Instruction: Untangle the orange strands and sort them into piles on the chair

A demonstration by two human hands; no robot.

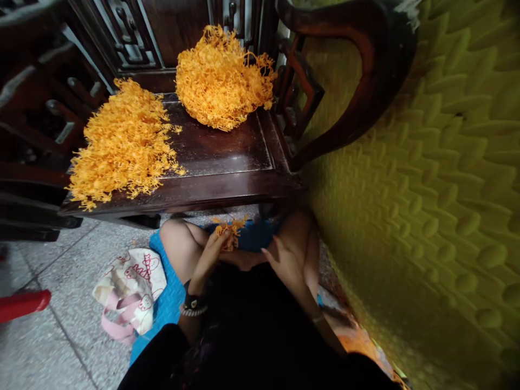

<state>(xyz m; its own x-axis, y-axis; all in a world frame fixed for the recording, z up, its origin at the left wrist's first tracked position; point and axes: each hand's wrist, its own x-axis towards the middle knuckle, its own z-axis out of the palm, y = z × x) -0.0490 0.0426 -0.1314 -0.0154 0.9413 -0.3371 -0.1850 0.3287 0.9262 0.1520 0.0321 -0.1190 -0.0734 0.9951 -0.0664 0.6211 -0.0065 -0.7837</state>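
Observation:
In my left hand (214, 245) I hold a small bunch of orange plastic flower-like pieces (229, 234), fingers closed round it above my lap. My right hand (283, 261) hovers by my right leg, its fingers apart and nothing seen in them. Ahead on the dark wooden chair seat (227, 162) lie two heaps of the same kind of piece. One loose heap (122, 146) spreads over the left of the seat. A rounder, taller heap (219, 81) sits towards the back right.
A blue mat (170, 295) is under me on the speckled tile floor (60, 325). To the left lies a white cloth bag (138, 281) with pink straps, and a red object (24, 304) juts in beyond it. A yellow-green padded wall (406, 216) runs close along the right.

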